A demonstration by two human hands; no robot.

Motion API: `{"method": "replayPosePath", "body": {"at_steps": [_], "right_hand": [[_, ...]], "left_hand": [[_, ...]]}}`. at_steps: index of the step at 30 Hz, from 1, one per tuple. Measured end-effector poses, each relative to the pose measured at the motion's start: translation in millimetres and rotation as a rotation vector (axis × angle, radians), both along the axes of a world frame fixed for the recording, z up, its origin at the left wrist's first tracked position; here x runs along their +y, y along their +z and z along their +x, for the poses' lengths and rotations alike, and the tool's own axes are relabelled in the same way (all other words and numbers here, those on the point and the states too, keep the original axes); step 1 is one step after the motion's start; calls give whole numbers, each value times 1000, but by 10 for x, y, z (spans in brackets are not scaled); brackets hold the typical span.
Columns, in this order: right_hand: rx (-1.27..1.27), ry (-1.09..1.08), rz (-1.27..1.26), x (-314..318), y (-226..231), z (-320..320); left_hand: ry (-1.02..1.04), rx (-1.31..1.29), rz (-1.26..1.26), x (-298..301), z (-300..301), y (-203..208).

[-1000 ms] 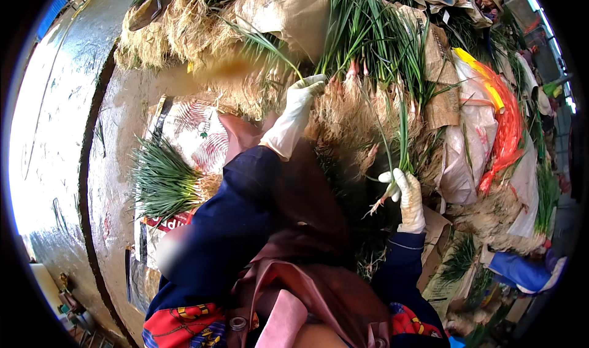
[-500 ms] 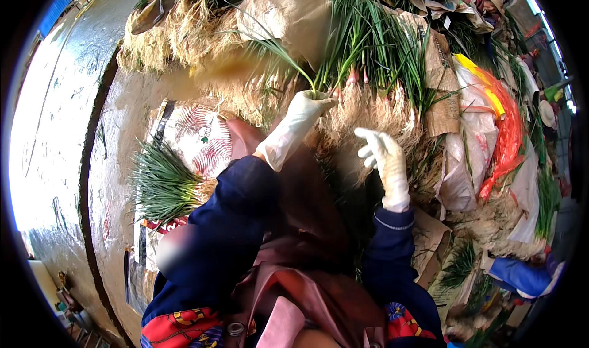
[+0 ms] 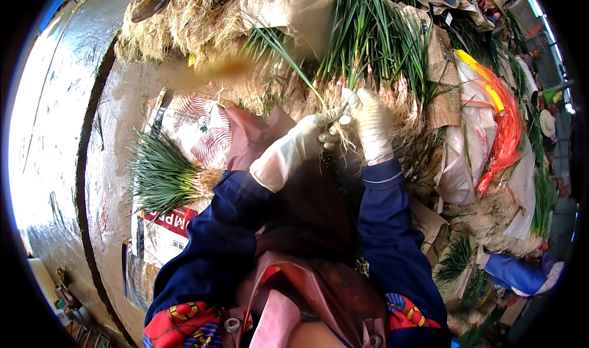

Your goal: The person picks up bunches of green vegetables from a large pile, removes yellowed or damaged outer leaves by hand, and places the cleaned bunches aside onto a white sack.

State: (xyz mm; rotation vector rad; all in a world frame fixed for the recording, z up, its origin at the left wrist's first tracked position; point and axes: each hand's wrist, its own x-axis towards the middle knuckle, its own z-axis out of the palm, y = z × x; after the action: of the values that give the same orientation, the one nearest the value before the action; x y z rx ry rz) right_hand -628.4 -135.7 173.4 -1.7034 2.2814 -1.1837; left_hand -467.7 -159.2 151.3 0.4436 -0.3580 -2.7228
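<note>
A single green scallion [image 3: 305, 77] slants up and left from my left hand [image 3: 294, 150], whose white-gloved fingers are closed round its lower stalk. My right hand [image 3: 374, 122], gloved too, meets the left at the scallion's root end, thumb and fingers pinched together there. Thin pale roots [image 3: 348, 144] hang below the fingers. Just beyond my hands lies a thick row of scallions [image 3: 368, 38], green tops pointing away, roots toward me. To the left, a bundle of scallions [image 3: 162, 175] rests on a printed sack [image 3: 199, 124].
A brown sack [image 3: 288, 5] covers part of the far pile, beside heaps of rooty scallions [image 3: 184, 26]. On the right are a brown paper sack [image 3: 443, 84], white plastic and red-orange netting [image 3: 504, 136]. Wet concrete floor with a dark groove [image 3: 81, 176] runs along the left.
My right hand has moved up and left, from apart with loose fingers to the scallion in my left hand. My left hand has come slightly toward me with the scallion.
</note>
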Motion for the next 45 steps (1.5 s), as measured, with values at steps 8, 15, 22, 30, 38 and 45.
{"method": "replayPosePath", "body": {"at_steps": [8,15,22,30,38,45], "right_hand": [[-487,13,480,559,92,-609],[-607,244,429,569,126,-107],[-711,349,288,491,239,-2],[-999,233,286,12,-72,97],[-1314,313,339,-236,-108,266],[-50,152,197,101,-39,300]], "left_hand": [[678,42,-325,-455,385,394],[374,-1143,-866,-958,-257,-318],[315,-1088,-833,-961,-112,-190],[165,-669,-307,-364,103,127],[139,-531,-276,-116,278,177],[5,-408,-365,-50,340,50]]}}
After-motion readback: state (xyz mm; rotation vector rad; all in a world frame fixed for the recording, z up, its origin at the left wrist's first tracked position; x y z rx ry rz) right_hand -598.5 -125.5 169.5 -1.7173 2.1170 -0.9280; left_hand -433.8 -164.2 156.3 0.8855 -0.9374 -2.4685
